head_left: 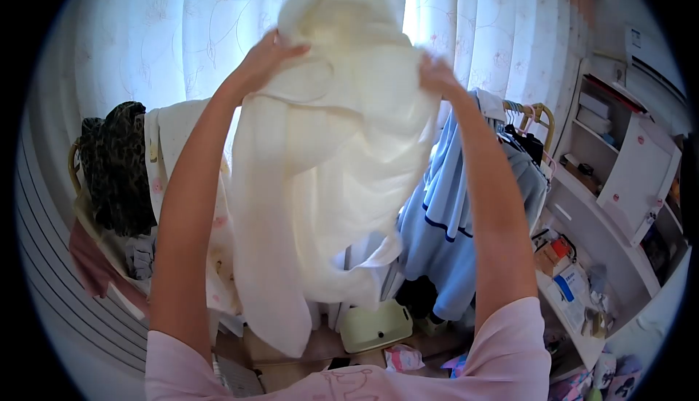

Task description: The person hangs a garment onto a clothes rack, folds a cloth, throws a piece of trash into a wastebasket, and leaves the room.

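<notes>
A white garment with a hood-like top [335, 146] hangs spread out in the air in front of the curtains, light showing through its cloth. My left hand [271, 59] grips its upper left side, fingers closed on the cloth. On the upper right side, my right hand [439, 77] is closed on the fabric, slightly blurred. One sleeve hangs down at the left, and the lower right edge is bunched. Behind it, blue clothes [444, 233] hang on the right of a rack.
Dark patterned cloth [120, 168] and a white cloth [175, 131] hang on the left. A pale green box [375, 326] is on the floor below. White shelves [604, 211] with many small items stand at the right. Curtains [153, 44] cover the window.
</notes>
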A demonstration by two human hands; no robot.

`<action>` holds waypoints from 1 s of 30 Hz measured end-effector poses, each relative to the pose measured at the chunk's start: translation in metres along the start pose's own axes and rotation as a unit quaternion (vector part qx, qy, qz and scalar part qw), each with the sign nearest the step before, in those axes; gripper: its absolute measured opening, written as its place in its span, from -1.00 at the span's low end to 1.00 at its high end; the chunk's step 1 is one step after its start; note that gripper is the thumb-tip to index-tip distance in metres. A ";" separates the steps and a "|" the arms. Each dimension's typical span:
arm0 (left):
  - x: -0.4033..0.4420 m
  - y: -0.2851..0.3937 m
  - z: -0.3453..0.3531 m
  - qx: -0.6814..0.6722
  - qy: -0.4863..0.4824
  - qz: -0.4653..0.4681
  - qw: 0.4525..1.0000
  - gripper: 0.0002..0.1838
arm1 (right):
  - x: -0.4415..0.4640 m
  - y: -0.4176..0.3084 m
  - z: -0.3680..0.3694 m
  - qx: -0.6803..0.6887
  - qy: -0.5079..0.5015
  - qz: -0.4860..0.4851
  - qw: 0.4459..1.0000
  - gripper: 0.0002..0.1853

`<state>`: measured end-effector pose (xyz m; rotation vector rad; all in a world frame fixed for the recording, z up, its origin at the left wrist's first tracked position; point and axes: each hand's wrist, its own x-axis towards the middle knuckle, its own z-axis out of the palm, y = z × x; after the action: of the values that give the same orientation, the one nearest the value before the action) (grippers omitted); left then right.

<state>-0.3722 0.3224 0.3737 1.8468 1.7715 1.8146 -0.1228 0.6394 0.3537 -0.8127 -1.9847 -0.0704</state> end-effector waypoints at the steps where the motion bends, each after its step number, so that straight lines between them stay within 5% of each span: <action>1: 0.006 -0.026 -0.008 0.138 0.020 -0.001 0.990 -0.19 | -0.007 -0.005 0.005 -0.001 -0.135 0.028 0.990 -0.46; 2: 0.008 -0.049 -0.020 0.275 0.039 -0.005 0.961 -0.26 | -0.012 -0.002 0.012 -0.024 -0.143 0.081 0.986 -0.37; 4: 0.002 -0.048 -0.042 0.308 -0.030 -0.128 0.942 -0.43 | -0.038 -0.024 -0.007 -0.009 -0.123 0.127 0.984 -0.32; 7: -0.050 -0.080 -0.035 0.137 0.221 0.121 0.958 -0.55 | -0.041 -0.017 -0.010 -0.012 -0.105 0.134 0.985 -0.33; 10: -0.102 -0.083 -0.011 0.257 0.298 0.241 0.887 -0.54 | -0.049 -0.001 0.012 -0.051 0.085 0.102 0.990 -0.36; 14: -0.160 -0.078 0.056 0.417 0.202 0.230 0.856 -0.27 | -0.079 -0.001 0.037 -0.049 0.235 -0.022 0.970 -0.49; 15: -0.166 -0.076 0.066 0.457 0.168 0.235 0.841 -0.22 | -0.089 -0.003 0.038 -0.033 0.208 -0.051 0.976 -0.49; 18: -0.165 -0.108 0.082 0.531 0.169 0.259 0.789 -0.17 | -0.122 -0.011 0.043 -0.001 0.252 -0.105 0.962 -0.35; 22: -0.155 -0.123 0.068 0.569 0.204 0.248 0.757 -0.43 | -0.202 -0.020 0.054 0.106 0.134 -0.063 0.983 -0.06; 23: -0.156 -0.114 0.065 0.542 0.227 0.284 0.758 -0.61 | -0.223 -0.020 0.061 0.186 0.083 -0.045 0.978 -0.04; 27: -0.161 -0.095 0.049 0.389 0.201 0.219 0.872 -0.62 | -0.279 -0.016 0.102 0.396 -0.110 0.119 0.904 -0.14; 29: -0.161 -0.077 0.025 0.114 0.125 0.024 0.985 -0.65 | -0.275 -0.023 0.102 0.487 -0.133 0.194 0.841 -0.36; 30: -0.161 -0.067 0.012 -0.030 0.082 -0.078 0.993 -0.66 | -0.270 -0.024 0.102 0.529 -0.145 0.229 0.804 -0.46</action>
<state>-0.3589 0.2474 0.2167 1.5308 1.8292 1.9855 -0.1263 0.5197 0.0899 -0.5067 -1.6367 1.3960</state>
